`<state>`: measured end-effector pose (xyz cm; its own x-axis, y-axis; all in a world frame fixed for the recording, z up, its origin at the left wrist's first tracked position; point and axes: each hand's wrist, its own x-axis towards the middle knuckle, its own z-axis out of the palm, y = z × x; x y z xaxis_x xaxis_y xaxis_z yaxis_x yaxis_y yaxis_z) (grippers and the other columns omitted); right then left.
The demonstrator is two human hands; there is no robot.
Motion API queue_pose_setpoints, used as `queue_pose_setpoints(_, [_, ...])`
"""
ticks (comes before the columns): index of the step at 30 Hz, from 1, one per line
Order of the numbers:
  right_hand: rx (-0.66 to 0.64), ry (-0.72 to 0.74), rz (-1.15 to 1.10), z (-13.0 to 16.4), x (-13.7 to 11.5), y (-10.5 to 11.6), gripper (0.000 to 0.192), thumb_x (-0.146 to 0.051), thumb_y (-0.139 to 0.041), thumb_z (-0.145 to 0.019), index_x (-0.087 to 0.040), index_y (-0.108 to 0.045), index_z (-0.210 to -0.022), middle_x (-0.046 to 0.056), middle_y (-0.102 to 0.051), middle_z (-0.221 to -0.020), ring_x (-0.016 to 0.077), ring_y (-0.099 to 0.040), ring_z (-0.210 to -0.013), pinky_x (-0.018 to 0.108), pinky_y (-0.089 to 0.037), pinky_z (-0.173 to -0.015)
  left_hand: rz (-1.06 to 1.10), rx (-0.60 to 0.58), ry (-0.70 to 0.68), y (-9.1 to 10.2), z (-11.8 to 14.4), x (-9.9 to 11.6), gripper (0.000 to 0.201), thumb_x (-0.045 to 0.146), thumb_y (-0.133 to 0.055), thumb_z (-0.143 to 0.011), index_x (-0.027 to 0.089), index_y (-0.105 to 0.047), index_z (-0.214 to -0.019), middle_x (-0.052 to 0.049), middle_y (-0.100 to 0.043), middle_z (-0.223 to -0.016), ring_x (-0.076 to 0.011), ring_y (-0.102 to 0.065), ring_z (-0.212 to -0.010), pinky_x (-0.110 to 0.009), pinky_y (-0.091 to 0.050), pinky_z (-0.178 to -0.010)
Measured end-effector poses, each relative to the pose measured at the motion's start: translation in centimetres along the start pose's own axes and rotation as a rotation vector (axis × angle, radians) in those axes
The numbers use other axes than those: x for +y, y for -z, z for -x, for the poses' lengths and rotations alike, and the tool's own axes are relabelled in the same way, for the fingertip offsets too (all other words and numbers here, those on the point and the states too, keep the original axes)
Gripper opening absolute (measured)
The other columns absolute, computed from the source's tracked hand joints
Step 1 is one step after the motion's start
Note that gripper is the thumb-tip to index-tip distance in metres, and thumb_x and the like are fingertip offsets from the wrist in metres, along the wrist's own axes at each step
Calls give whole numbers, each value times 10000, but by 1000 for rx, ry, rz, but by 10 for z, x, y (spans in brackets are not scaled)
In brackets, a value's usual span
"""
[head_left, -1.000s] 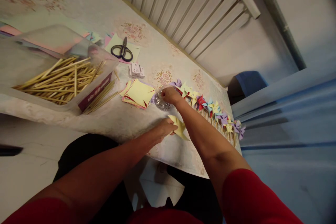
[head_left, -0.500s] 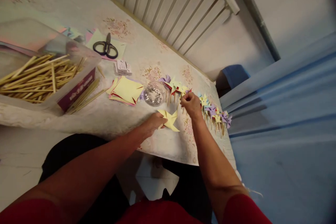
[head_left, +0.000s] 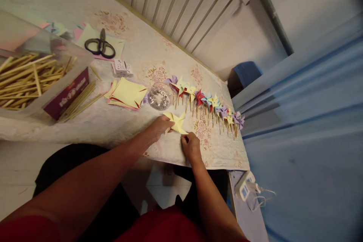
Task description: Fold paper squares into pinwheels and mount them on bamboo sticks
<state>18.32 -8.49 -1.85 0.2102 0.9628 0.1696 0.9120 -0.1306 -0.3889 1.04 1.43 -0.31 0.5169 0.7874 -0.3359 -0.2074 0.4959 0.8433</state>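
A matt yellow paper pinwheel (head_left: 176,122) lies on a soft, matt floral cloth (head_left: 133,121). Beside it, a clear glossy plastic cup (head_left: 159,96) holds shiny metal pins. A stack of matt paper squares (head_left: 126,93) sits near pale, smooth wooden sticks (head_left: 27,79) in a cloudy, translucent plastic tub (head_left: 39,45). Scissors (head_left: 100,46) have glossy black plastic handles. A row of matt paper pinwheels (head_left: 208,104) rests on thin wooden sticks.
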Motion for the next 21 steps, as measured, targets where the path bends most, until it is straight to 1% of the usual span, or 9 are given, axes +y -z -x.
queue_pose_setpoints(2, [-23, 22, 12, 0, -1, 0, 147, -175, -531, -825, -206, -651, -745, 58, -674, -832, 188, -620, -800, 297, -471, -792, -5, 20, 15, -1, 2, 3, 103, 97, -578, -710, 157, -552, -631, 31, -524, -547, -69, -418, -483, -183, -283, -460])
queue_pose_setpoints(7, [-87, 6, -25, -5, 5, 3, 145, -138, -565, -822, -204, -680, -762, 47, -681, -829, 175, -637, -786, 278, -478, -781, 27, 40, 37, -4, 6, 10, 118, 47, -593, -689, 151, -564, -643, 33, -549, -576, -69, -460, -508, -177, -341, -505])
queue_pose_setpoints(12, [-129, 19, -74, -8, 11, 5, 155, -135, -573, -834, -184, -718, -808, 57, -705, -855, 179, -659, -815, 283, -476, -803, 17, 26, 34, -5, 10, 13, 173, 41, -563, -724, 152, -540, -593, 33, -508, -513, -83, -471, -527, -178, -376, -544])
queue_pose_setpoints(17, [-149, -37, -119, -13, 13, 5, 122, -177, -603, -826, -189, -717, -786, 37, -711, -824, 173, -656, -785, 273, -471, -772, 73, 17, 25, -5, 7, 10, 108, 61, -573, -720, 150, -579, -660, 28, -560, -587, -85, -507, -564, -173, -386, -553])
queue_pose_setpoints(21, [-145, -15, -116, -15, 11, 5, 143, -208, -594, -838, -189, -706, -753, 28, -691, -791, 171, -638, -758, 268, -457, -751, 76, 18, 30, -4, 5, 7, 86, 76, -584, -710, 150, -583, -667, 27, -555, -587, -83, -503, -553, -178, -384, -550])
